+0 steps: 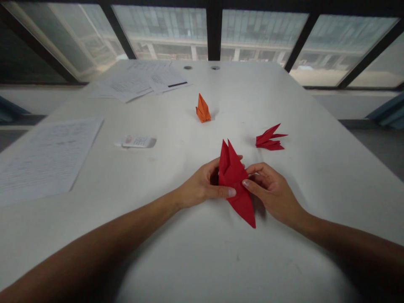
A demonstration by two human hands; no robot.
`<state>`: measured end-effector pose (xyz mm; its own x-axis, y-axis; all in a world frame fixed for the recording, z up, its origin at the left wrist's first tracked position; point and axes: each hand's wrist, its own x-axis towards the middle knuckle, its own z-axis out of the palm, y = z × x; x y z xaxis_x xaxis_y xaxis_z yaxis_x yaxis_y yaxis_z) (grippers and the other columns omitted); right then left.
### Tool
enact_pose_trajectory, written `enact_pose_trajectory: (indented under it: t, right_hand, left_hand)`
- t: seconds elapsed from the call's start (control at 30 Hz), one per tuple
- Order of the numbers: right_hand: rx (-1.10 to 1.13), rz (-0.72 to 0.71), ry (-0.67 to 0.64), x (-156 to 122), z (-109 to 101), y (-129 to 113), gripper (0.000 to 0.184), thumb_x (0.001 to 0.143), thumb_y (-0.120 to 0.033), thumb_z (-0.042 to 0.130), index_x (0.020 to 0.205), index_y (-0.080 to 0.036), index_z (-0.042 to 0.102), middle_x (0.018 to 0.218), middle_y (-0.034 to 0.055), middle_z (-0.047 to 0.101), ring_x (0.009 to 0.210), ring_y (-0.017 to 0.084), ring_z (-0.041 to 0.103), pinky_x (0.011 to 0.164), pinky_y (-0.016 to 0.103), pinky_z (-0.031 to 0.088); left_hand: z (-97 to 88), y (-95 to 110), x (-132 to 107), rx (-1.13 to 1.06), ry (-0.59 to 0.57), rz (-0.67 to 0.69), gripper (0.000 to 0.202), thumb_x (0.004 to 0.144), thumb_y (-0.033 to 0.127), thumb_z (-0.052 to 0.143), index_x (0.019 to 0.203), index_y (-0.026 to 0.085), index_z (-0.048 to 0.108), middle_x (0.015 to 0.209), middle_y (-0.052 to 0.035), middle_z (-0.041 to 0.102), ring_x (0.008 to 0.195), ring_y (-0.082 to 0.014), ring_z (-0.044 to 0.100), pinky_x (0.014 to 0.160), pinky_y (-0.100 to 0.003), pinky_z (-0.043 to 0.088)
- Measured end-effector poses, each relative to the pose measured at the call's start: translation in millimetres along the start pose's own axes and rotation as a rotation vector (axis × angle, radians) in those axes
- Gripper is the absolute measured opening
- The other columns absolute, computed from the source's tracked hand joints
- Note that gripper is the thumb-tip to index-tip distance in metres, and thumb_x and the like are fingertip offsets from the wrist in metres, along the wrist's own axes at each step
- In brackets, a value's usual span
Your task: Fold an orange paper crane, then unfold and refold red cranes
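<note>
My hands hold a folded red origami paper piece above the white table, its long point aimed toward me. My left hand pinches its left side between thumb and fingers. My right hand grips the right side, thumb pressed on the red paper. A finished-looking orange origami crane stands farther up the table. Nearer my right hand lies a spiky red origami piece, apart from my fingers.
Loose printed sheets lie at the left, and a stack of papers lies at the far end. A white calculator rests left of centre. Behind the table are dark-framed windows.
</note>
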<state>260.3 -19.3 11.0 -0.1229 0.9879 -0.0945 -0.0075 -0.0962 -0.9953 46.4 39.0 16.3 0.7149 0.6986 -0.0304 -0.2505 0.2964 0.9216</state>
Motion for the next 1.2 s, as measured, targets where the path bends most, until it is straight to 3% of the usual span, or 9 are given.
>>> enact_pose_trajectory:
  t: [0.13, 0.3, 0.47, 0.57, 0.7, 1.03, 1.2]
  right_hand:
    - [-0.045, -0.082, 0.037, -1.6, -0.9, -0.5, 0.013, 0.092, -0.029, 0.075, 0.101, -0.027, 0.065, 0.092, -0.0004, 0.073, 0.082, 0.016, 0.068, 0.073, 0.028, 0.054]
    - [-0.109, -0.147, 0.009, -2.2, -1.4, 0.5, 0.009, 0.093, -0.028, 0.073, 0.1, -0.026, 0.068, 0.095, 0.0004, 0.071, 0.085, 0.016, 0.067, 0.078, 0.03, 0.054]
    - [-0.16, -0.17, 0.049, -4.3, -2.9, -0.5, 0.007, 0.092, -0.027, 0.074, 0.094, -0.025, 0.067, 0.086, -0.0014, 0.067, 0.078, 0.014, 0.064, 0.071, 0.027, 0.051]
    - [-0.17, -0.199, 0.088, -5.0, -4.1, -2.1, 0.007, 0.093, -0.027, 0.073, 0.094, -0.025, 0.067, 0.083, -0.002, 0.065, 0.075, 0.013, 0.061, 0.068, 0.026, 0.049]
    - [-0.111, -0.183, 0.106, -3.9, -5.2, -2.8, 0.009, 0.093, -0.029, 0.073, 0.095, -0.024, 0.066, 0.082, -0.0022, 0.064, 0.072, 0.012, 0.06, 0.065, 0.025, 0.049]
    - [-0.005, -0.119, 0.077, -0.6, -7.7, -2.2, 0.013, 0.093, -0.033, 0.074, 0.097, -0.026, 0.064, 0.083, -0.002, 0.065, 0.072, 0.013, 0.058, 0.064, 0.026, 0.047]
    - [0.032, -0.091, 0.087, 1.7, -8.6, 0.2, 0.013, 0.093, -0.034, 0.074, 0.097, -0.026, 0.064, 0.085, -0.002, 0.064, 0.074, 0.014, 0.058, 0.066, 0.027, 0.047]
  left_hand:
    - [0.0, 1.8, -0.8, 0.015, -0.042, -0.016, 0.056, 0.071, 0.009, 0.088, 0.122, 0.02, 0.068, 0.104, -0.0041, 0.073, 0.092, -0.0165, 0.068, 0.083, -0.027, 0.056]
    - [1.5, 4.9, -2.3, 0.034, -0.059, -0.077, 0.07, 0.072, 0.012, 0.088, 0.135, 0.024, 0.06, 0.106, -0.0042, 0.073, 0.087, -0.0153, 0.068, 0.076, -0.026, 0.057]
    - [0.7, 1.8, -1.5, 0.131, 0.014, -0.066, 0.05, 0.071, 0.017, 0.09, 0.115, 0.017, 0.066, 0.09, -0.0034, 0.072, 0.074, -0.0137, 0.065, 0.069, -0.026, 0.056]
    - [2.6, -0.9, -1.2, 0.15, 0.054, -0.042, 0.041, 0.073, 0.019, 0.089, 0.107, 0.015, 0.067, 0.094, -0.005, 0.072, 0.078, -0.0152, 0.067, 0.074, -0.028, 0.057]
    - [8.2, -2.1, -0.9, 0.134, 0.105, 0.031, 0.047, 0.069, 0.016, 0.091, 0.109, 0.017, 0.066, 0.101, -0.0049, 0.071, 0.091, -0.0175, 0.067, 0.085, -0.031, 0.056]
    - [11.5, -4.0, -0.9, 0.118, 0.184, 0.153, 0.047, 0.07, 0.015, 0.091, 0.104, 0.019, 0.059, 0.102, -0.0019, 0.064, 0.089, -0.0134, 0.062, 0.084, -0.028, 0.052]
    - [10.3, -5.5, -2.0, 0.095, 0.163, 0.13, 0.041, 0.076, 0.021, 0.089, 0.101, 0.019, 0.056, 0.101, -0.0024, 0.066, 0.087, -0.0131, 0.064, 0.082, -0.028, 0.053]
